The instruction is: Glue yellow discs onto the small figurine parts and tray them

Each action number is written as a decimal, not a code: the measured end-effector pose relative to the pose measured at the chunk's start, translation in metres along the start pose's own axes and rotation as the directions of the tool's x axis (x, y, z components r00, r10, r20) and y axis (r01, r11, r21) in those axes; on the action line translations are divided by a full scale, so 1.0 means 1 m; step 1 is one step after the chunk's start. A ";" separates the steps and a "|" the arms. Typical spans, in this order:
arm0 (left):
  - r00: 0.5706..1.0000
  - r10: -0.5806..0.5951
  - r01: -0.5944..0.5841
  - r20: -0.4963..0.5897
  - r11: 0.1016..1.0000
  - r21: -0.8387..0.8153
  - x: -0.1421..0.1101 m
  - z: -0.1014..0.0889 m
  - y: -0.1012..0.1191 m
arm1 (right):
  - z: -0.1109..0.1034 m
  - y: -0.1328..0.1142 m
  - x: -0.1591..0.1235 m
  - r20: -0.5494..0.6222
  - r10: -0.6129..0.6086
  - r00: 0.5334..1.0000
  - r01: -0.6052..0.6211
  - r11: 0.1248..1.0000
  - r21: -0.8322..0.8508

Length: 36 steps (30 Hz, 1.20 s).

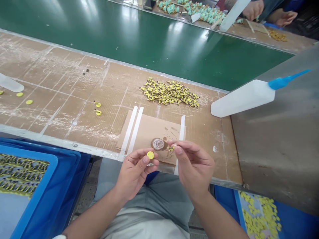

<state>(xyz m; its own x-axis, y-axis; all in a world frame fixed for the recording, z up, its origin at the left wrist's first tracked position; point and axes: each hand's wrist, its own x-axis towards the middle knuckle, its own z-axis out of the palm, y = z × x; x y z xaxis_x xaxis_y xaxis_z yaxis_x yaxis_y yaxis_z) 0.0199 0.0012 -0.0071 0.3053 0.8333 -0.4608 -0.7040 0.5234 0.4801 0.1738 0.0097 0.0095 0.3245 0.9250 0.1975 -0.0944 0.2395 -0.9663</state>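
Observation:
My left hand (136,173) holds a flat yellow disc (150,155) between thumb and fingers, above a brown cardboard sheet (149,134). My right hand (193,166) pinches a small yellow piece (171,149) at its fingertips, close to the disc. Just beyond the fingers, a round brown dab of adhesive (158,144) with a pale swirl sits on the cardboard. Behind the sheet lies a heap of small yellow-and-dark parts (169,93). Two finished-looking yellow discs with attached parts (97,104) rest on the bench to the left.
A white glue bottle with a blue nozzle (243,98) lies at right on a metal panel (279,146). Blue crates hold yellow items at lower left (22,172) and lower right (259,215). Beyond the green conveyor belt (149,43), a co-worker's hands (253,10) work.

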 end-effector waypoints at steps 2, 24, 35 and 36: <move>1.000 0.004 -0.004 0.022 1.000 0.000 -0.001 0.005 -0.002 | 0.006 -0.006 -0.005 0.028 -0.019 0.999 0.018 1.000 0.026; 0.998 0.058 -0.058 0.013 0.998 0.023 -0.004 0.017 -0.011 | 0.016 -0.007 -0.024 0.024 -0.041 0.999 0.040 0.997 0.062; 0.998 0.067 -0.067 0.022 0.998 0.008 -0.007 0.018 -0.010 | 0.016 -0.008 -0.025 0.032 -0.126 0.991 0.128 0.989 -0.069; 0.998 0.067 -0.068 0.020 0.998 0.009 -0.007 0.018 -0.010 | 0.016 -0.008 -0.025 0.033 -0.129 0.991 0.131 0.989 -0.071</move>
<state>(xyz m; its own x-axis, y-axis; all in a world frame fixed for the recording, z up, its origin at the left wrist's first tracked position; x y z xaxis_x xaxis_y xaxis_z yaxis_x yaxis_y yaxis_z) 0.0363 -0.0066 0.0050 0.2697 0.8701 -0.4125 -0.7174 0.4673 0.5167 0.1512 -0.0102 0.0146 0.3030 0.8957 0.3254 0.0158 0.3367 -0.9415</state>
